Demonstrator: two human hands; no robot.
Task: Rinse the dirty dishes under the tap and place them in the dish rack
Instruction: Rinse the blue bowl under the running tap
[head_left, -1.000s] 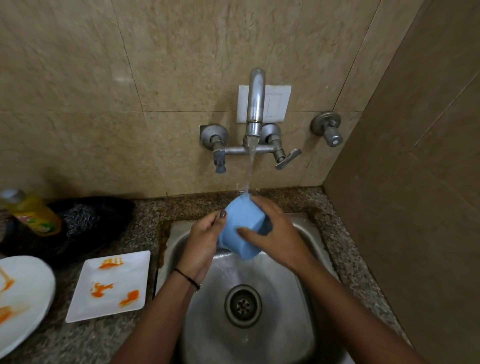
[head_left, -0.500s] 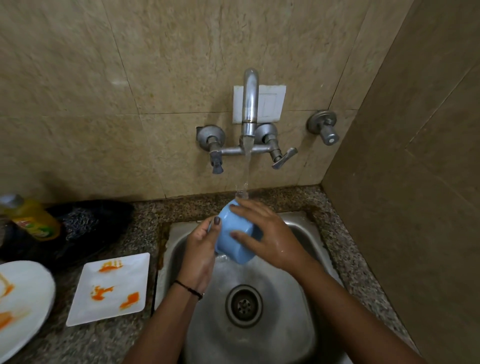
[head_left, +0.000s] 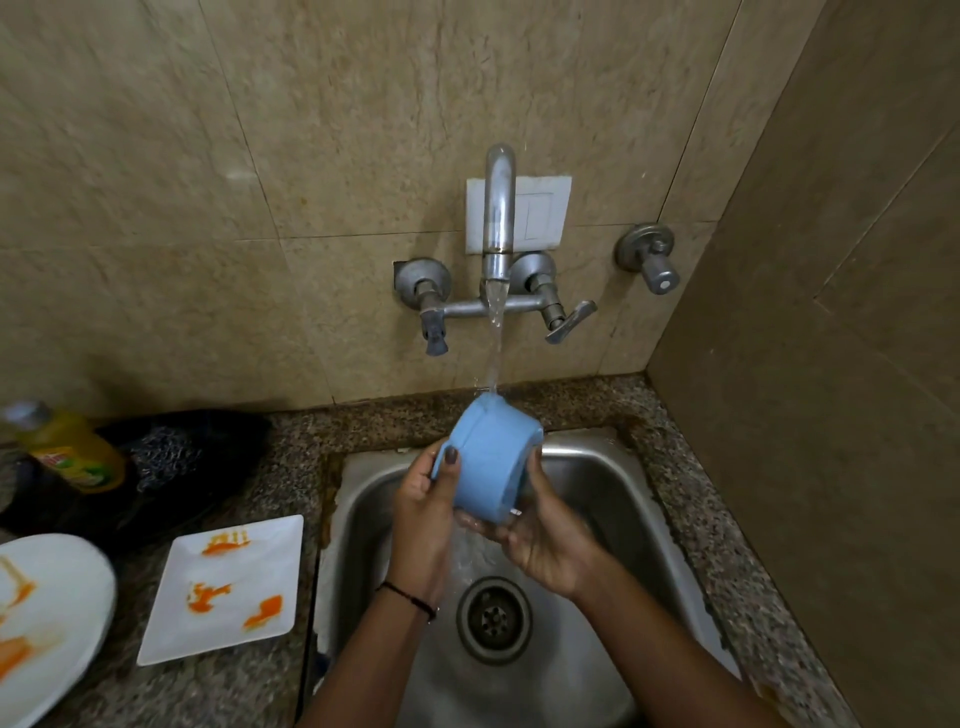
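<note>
Head camera: a round light-blue plastic bowl (head_left: 488, 465) sits tipped on its side between both hands, under the tap's stream. Left hand (head_left: 422, 506) grips its rim, thumb on top; right hand (head_left: 545, 538) cradles it from below, fingers curled round it.

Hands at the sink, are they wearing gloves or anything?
No gloves, and no sleeves show: both forearms are bare. The left hand has a thin black thread band round its wrist, and its thumbnail is painted a dark colour. The right hand looks wet, and I see no band on its wrist.
</note>
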